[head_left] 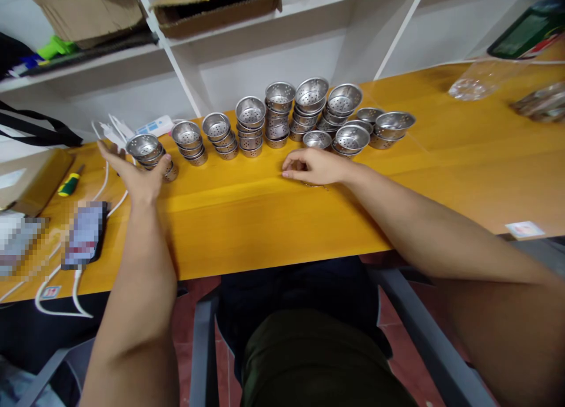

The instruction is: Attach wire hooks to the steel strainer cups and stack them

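Left hand point(142, 176) and right hand point(322, 165) are flanking four stacks of perforated metal cups point(218, 127).
The left hand is splaying wide around a fifth stack point(143, 146); the right hand is curling before one small cup point(316, 138), any grip being indeterminable.

head view downward across the table point(247, 230)

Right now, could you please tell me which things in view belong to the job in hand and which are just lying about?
Likely in use:
perforated metal cups
orange tabletop

Apparently lying about:
smartphone
screwdriver
power strip
labelled plastic bottle
cardboard boxes
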A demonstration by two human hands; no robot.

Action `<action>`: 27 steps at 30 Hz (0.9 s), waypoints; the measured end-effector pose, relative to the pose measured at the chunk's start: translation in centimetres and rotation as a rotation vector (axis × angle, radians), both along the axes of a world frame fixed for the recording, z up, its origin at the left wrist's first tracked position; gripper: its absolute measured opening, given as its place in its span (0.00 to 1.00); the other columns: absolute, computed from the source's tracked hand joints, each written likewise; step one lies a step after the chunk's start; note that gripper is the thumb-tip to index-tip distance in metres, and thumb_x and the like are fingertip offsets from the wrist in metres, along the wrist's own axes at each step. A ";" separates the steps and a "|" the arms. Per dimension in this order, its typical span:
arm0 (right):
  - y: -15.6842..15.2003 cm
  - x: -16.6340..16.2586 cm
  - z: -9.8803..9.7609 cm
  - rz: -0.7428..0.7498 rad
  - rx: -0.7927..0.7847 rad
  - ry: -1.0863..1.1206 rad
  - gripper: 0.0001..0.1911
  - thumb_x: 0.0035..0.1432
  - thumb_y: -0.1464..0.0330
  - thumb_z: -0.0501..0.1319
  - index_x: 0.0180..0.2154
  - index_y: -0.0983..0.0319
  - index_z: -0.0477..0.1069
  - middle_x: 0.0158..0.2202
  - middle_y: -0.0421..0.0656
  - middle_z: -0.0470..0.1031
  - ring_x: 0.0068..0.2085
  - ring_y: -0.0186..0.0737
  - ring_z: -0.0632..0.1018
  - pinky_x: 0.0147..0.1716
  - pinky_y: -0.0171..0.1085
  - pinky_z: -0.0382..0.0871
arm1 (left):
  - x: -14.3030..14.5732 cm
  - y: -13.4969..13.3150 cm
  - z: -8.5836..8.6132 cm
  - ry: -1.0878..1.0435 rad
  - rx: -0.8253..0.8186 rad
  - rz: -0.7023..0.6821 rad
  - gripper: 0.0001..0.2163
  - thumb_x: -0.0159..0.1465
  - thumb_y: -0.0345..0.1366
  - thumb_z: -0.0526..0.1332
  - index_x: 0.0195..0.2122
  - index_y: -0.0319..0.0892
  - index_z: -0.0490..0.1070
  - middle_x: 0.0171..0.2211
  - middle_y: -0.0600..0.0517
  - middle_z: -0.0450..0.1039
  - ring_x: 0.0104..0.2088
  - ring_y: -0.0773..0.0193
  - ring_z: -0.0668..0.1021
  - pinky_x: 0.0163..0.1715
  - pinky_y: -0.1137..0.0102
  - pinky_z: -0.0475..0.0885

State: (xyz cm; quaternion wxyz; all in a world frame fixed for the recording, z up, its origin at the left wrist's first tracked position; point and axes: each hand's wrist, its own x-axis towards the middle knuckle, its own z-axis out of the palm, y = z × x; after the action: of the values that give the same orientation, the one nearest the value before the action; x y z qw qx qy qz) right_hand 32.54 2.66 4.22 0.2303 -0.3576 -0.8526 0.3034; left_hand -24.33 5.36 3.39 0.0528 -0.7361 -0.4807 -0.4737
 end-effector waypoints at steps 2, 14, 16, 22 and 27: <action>0.0 0.0 0.0 -0.004 0.015 0.017 0.25 0.72 0.44 0.72 0.48 0.60 0.87 0.42 0.51 0.92 0.39 0.49 0.85 0.44 0.46 0.79 | 0.9 -0.6 1.6 -0.069 0.122 0.166 0.71 0.61 0.85 0.76 0.88 0.52 0.40 0.92 0.48 0.44 0.93 0.27 0.46 0.94 0.28 0.41; -0.3 -0.3 0.0 -0.015 0.017 0.018 0.26 0.73 0.44 0.70 0.49 0.60 0.87 0.42 0.49 0.90 0.40 0.46 0.84 0.45 0.44 0.76 | 7.8 10.9 9.2 0.420 -0.427 0.053 0.51 0.37 0.81 0.90 0.42 0.45 0.73 0.48 0.46 0.90 0.72 0.27 0.83 0.75 0.04 0.11; -0.3 -0.2 0.1 -0.013 0.032 0.020 0.26 0.73 0.44 0.69 0.50 0.61 0.87 0.43 0.50 0.90 0.39 0.46 0.84 0.44 0.44 0.75 | 6.9 12.4 8.8 0.475 -0.479 0.071 0.49 0.36 0.82 0.89 0.32 0.49 0.64 0.28 0.59 0.78 0.62 0.35 0.88 0.75 0.00 0.17; -0.3 -0.1 0.2 -0.005 0.040 0.027 0.26 0.74 0.44 0.70 0.50 0.60 0.88 0.43 0.50 0.90 0.39 0.45 0.83 0.44 0.44 0.75 | 6.8 10.0 7.9 0.539 -0.443 -0.024 0.51 0.26 0.73 0.94 0.34 0.50 0.65 0.20 0.72 0.60 0.47 0.47 0.89 0.81 0.05 0.19; -0.4 -0.4 0.1 -0.010 0.040 0.026 0.23 0.74 0.47 0.71 0.50 0.60 0.88 0.43 0.50 0.90 0.38 0.46 0.82 0.44 0.45 0.74 | 10.2 5.7 10.3 0.545 -0.596 0.153 0.51 0.19 0.49 0.99 0.36 0.52 0.64 0.24 0.68 0.64 0.43 0.46 0.85 0.84 0.06 0.49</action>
State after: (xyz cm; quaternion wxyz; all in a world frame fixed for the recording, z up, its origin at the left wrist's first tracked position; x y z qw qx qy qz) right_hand 32.11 2.28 4.36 0.2498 -0.3534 -0.8536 0.2898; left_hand -14.09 11.11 13.68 -0.0023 -0.7797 -0.6187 -0.0961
